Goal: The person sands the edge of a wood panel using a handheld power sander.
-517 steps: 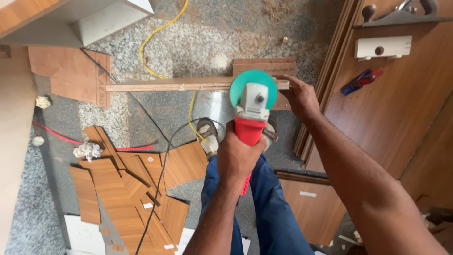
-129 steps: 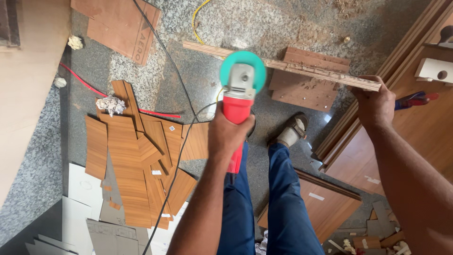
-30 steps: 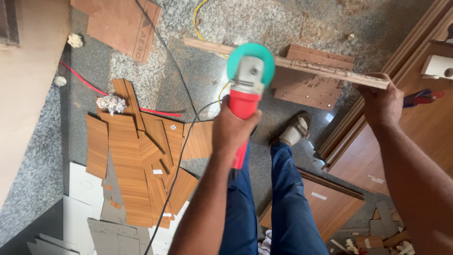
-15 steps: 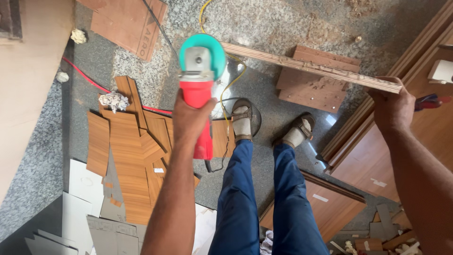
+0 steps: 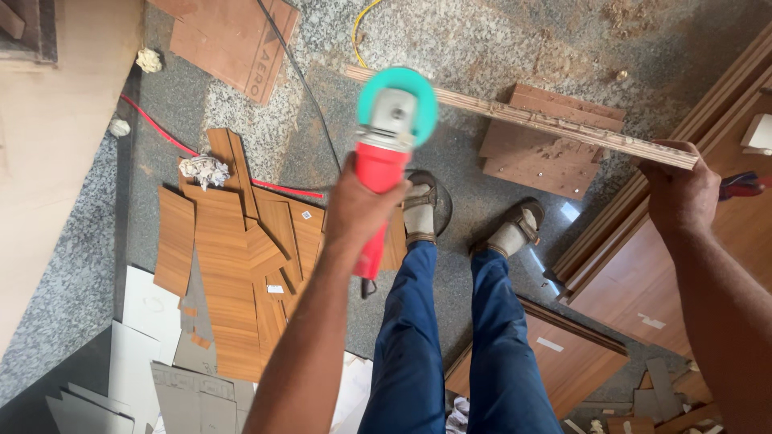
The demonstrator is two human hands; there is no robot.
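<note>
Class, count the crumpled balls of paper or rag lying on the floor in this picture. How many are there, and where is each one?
3. One wad lies at top left, one just below it by the pale board, one on the wood-grain offcuts. Others may be hidden.

The speckled grey stone floor carries a heap of orange wood-grain laminate offcuts at left, with white and grey sheet scraps just below them. A red cable, a black cable and a yellow cable run across it. Sawdust lies at upper right, near a stack of brown board pieces.
</note>
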